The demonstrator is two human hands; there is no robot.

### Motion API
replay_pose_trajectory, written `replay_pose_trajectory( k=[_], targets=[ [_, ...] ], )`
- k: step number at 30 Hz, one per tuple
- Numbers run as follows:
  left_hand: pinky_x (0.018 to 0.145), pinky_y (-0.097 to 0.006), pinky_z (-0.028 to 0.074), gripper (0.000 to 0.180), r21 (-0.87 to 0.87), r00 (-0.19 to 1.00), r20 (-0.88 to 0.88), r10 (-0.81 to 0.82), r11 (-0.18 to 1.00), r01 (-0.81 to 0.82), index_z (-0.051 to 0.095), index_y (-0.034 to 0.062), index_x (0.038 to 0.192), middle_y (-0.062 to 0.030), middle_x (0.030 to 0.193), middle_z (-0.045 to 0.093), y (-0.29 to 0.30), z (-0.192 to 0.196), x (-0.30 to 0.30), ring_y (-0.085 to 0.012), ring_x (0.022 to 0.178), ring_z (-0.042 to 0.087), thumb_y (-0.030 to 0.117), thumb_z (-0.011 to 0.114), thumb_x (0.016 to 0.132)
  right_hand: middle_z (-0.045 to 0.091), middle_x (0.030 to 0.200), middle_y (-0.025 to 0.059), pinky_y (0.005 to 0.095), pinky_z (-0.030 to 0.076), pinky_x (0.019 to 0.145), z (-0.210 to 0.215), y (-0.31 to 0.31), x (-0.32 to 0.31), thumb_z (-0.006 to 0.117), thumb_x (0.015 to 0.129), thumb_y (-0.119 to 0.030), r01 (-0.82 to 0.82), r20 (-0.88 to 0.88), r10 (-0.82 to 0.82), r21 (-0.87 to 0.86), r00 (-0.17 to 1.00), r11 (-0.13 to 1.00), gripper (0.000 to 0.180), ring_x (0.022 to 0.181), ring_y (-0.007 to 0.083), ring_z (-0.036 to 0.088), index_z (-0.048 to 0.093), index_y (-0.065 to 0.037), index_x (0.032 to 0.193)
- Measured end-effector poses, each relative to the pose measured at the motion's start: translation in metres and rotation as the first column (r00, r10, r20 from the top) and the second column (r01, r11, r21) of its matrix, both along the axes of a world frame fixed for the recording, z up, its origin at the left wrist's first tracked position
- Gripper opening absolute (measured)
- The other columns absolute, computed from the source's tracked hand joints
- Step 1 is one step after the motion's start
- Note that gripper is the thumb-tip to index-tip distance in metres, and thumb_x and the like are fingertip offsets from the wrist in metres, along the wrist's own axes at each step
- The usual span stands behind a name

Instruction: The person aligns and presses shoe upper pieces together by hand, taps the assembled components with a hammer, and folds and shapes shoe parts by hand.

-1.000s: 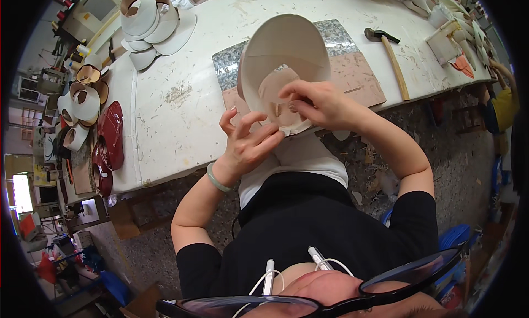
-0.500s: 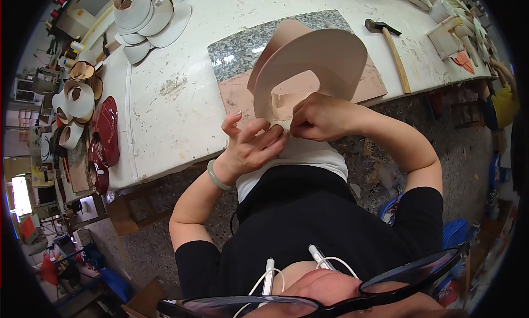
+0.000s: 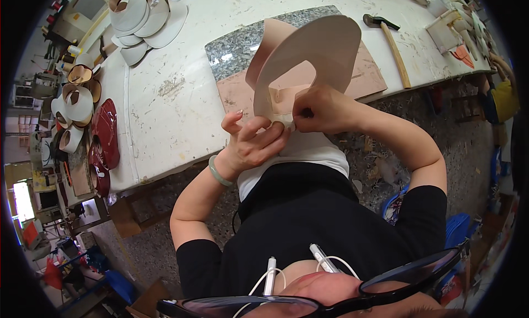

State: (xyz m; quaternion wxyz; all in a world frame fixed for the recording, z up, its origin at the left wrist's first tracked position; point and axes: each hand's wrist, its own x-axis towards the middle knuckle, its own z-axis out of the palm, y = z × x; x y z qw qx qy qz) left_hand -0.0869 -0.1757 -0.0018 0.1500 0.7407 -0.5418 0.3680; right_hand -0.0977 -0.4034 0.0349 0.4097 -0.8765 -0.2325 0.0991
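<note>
A beige, visor-shaped leather piece (image 3: 334,48) with a wide curved flap and a band stands tilted at the table's near edge. My left hand (image 3: 254,144) pinches the near end of its band, thumb and index finger pressed together, the little finger side turned toward me. Close beside it, my right hand (image 3: 325,109) is curled, its fingertips closed at the same seam area. What lies exactly between the right fingertips is hidden. Beneath the piece are a speckled granite slab (image 3: 227,54) and a pinkish board (image 3: 368,78).
A wooden-handled hammer (image 3: 394,52) lies to the right on the white table (image 3: 171,119). White visor-shaped pieces (image 3: 129,26) are stacked at the far left. Glossy dark red pieces (image 3: 106,129) sit along the left edge. Scraps and a white box (image 3: 445,30) crowd the far right.
The leather piece has tipped, its wide flap standing more upright. My right hand has turned slightly and curled further, while my left hand keeps almost the same place.
</note>
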Motion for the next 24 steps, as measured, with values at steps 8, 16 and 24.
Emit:
replay_pose_trajectory(
  k=[8,16,24],
  targets=[
    [0.098,-0.049,0.018,0.014,0.027,0.999,-0.031,0.024,0.999,-0.023,0.063,0.0215,0.083,0.0108,0.086,0.059,-0.004,0.004,0.004,-0.0098,0.088,0.050,0.019,0.065,0.070,0.061,0.072,0.0118,0.0340,0.048,0.060,0.005,-0.005,0.004,0.064,0.077,-0.004,0.090,0.371,-0.058,-0.071,0.927,0.993,0.008,0.061,0.0270,0.060,0.065,0.001,0.083],
    [0.086,-0.036,0.029,0.015,-0.074,0.855,-0.517,-0.041,0.997,0.003,0.066,0.0123,0.082,0.0039,0.078,0.063,-0.005,0.053,0.021,-0.0184,0.082,0.050,0.008,0.074,0.069,0.068,0.091,0.0097,0.0335,0.052,0.062,0.060,-0.083,-0.055,0.071,0.081,-0.024,-0.329,-0.283,0.244,-0.307,0.927,0.893,0.025,0.072,0.0237,0.065,0.068,-0.005,0.097],
    [0.085,-0.035,0.034,0.013,0.032,0.460,-0.888,0.012,0.999,0.037,0.066,0.0076,0.092,-0.0027,0.082,0.063,-0.010,0.075,0.017,-0.0212,0.080,0.050,0.020,0.065,0.087,0.067,0.095,0.0092,0.0368,0.048,0.079,0.055,-0.018,-0.026,0.075,0.075,-0.036,0.038,0.592,-0.033,0.003,0.805,0.999,0.036,0.095,0.0261,0.061,0.067,-0.005,0.093]
  ],
)
